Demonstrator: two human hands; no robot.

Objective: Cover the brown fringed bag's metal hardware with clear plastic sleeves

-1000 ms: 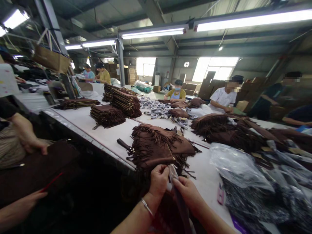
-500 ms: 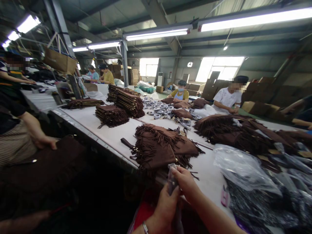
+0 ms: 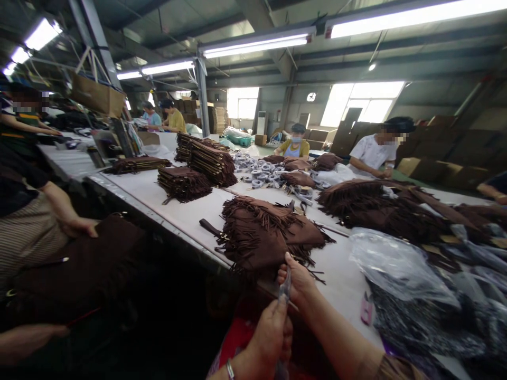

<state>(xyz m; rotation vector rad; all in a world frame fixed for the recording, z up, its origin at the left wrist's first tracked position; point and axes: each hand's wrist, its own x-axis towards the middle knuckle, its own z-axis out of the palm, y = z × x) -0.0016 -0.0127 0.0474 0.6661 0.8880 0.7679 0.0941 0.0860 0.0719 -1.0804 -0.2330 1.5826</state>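
In front of my body, both hands grip a narrow strip wrapped in greyish clear plastic (image 3: 284,289); what lies inside the wrap is hard to make out. My left hand (image 3: 271,330), with a bracelet at the wrist, is closed around its lower part. Higher up, my right hand (image 3: 299,279) is closed on the upper end, thumb on top. Just beyond it, dark brown fringed bags (image 3: 257,248) lie overlapping at the table edge. A small wrist strap (image 3: 209,227) sticks out from them to the left.
Stacks of brown fringed pieces (image 3: 212,163) stand farther back on the white table (image 3: 180,219). Clear plastic bags (image 3: 400,269) and pink snips (image 3: 366,309) lie right. A co-worker's hand (image 3: 81,227) holds a brown bag at left; other people work across the table.
My right hand has moved slightly forward and closed over the strip's upper end, which stuck out before. My left hand has turned into a fuller grip. The co-worker's brown bag at left has been raised.
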